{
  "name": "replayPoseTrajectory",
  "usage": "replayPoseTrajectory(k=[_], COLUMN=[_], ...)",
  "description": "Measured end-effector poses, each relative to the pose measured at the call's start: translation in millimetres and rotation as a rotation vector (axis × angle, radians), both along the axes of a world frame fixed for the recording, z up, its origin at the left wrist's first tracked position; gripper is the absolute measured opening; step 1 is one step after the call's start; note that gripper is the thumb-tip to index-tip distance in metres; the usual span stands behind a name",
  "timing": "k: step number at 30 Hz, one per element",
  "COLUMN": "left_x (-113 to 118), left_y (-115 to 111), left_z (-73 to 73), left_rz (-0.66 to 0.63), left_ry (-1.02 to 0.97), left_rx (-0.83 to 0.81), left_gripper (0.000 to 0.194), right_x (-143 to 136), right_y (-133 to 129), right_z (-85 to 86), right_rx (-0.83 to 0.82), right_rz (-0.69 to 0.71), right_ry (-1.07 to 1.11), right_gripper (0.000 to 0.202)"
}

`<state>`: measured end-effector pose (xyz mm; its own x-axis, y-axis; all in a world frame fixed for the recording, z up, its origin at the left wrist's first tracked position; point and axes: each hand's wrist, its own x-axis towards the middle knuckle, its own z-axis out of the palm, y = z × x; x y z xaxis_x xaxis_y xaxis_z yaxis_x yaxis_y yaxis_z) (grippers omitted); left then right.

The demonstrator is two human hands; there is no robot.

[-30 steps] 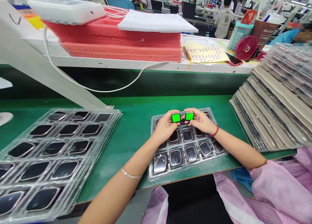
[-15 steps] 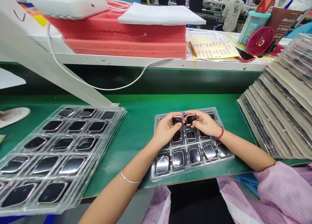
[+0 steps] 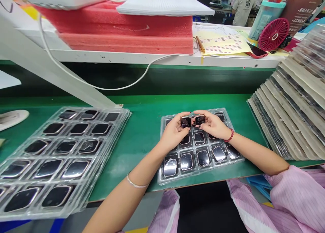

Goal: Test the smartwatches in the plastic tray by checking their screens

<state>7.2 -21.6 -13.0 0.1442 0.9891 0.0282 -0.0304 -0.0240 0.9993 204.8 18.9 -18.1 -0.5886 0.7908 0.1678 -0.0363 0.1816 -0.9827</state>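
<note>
Pinched in my left hand [image 3: 173, 132] is a smartwatch case [image 3: 186, 121] with a dark, rounded-square screen. My right hand [image 3: 213, 126] grips a second smartwatch case [image 3: 200, 120] of the same look. The two cases are side by side, screens toward me, a small gap between them. Both hands are over a clear plastic tray [image 3: 162, 179] on the green bench. In its pockets lie several more watch cases [image 3: 186, 161], one per visible pocket. My hands cover part of the tray's back rows.
At the left stands a stack of clear trays [image 3: 99, 165] filled with watch cases. A tall, leaning stack of trays [image 3: 286, 114] rises at the right. A white shelf [image 3: 157, 59] runs behind, holding red foam [image 3: 127, 40], papers and a pink fan [image 3: 273, 35]. A white cable [image 3: 114, 89] hangs down.
Both watch cases have tilted slightly, so more of their screens and pale rims shows. The hands have barely moved. The whole view has shifted a little.
</note>
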Motion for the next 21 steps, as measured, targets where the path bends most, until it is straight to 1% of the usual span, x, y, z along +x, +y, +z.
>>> replayPoseTrajectory(k=[2, 4, 5, 7, 8, 9, 12, 14, 17, 19, 21], left_x=[-2, -6, -9, -13, -15, -17, -20, -21, -21, -20, -19], left_y=[1, 3, 4, 5, 6, 7, 9, 10, 11, 10, 8], left_z=[1.2, 3.8, 5.6, 9.6, 11.5, 13.1, 15.5, 15.1, 13.5, 13.2, 13.7], left_rz=[-0.041, -0.103, -0.122, -0.136, -0.134, -0.132, -0.129, -0.115, -0.104, -0.096, -0.080], left_ry=[-0.102, -0.234, -0.301, -0.422, -0.473, -0.513, -0.571, -0.589, -0.591, -0.577, -0.535], left_rx=[-0.050, -0.142, -0.194, -0.298, -0.345, -0.390, -0.490, -0.519, -0.526, -0.485, -0.412], left_gripper=[0.066, 0.068, 0.064, 0.054, 0.052, 0.054, 0.065, 0.067, 0.067, 0.056, 0.044], right_x=[1, 4, 5, 9, 10, 11, 14, 15, 15, 15, 13], right_y=[2, 4, 6, 10, 13, 15, 20, 22, 24, 23, 21], right_z=[2.0, 5.1, 6.8, 9.7, 10.7, 11.4, 11.6, 11.1, 10.2, 8.8, 6.2], right_rx=[-0.098, -0.252, -0.337, -0.504, -0.585, -0.661, -0.834, -0.887, -0.897, -0.854, -0.757], right_rz=[0.005, 0.037, 0.063, 0.123, 0.150, 0.170, 0.164, 0.136, 0.124, 0.141, 0.141], right_ry=[0.042, 0.114, 0.154, 0.221, 0.248, 0.271, 0.318, 0.342, 0.357, 0.363, 0.360], right_gripper=[0.066, 0.071, 0.069, 0.053, 0.046, 0.046, 0.068, 0.072, 0.069, 0.055, 0.036])
